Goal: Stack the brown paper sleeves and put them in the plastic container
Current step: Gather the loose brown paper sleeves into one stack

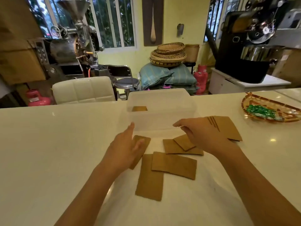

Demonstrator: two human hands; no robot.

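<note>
place: coffee roastery workroom | evidence: drum roaster (65,51), black roaster (249,46), stacked sacks (162,75)

left hand (125,149): flat, fingers extended | right hand (200,132): palm down, fingers curled, empty

2 bare forearms, left hand (125,149), right hand (202,134), seemingly no jewellery

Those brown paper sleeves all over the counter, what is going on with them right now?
A person is gathering brown paper sleeves on a white counter. The left hand rests on one sleeve, and the right hand hovers over an overlapping pair beside a fanned pile of sleeves. Two more overlapping sleeves lie nearer the person. The clear plastic container behind them holds something brown, probably sleeves, so most remain outside.
</note>
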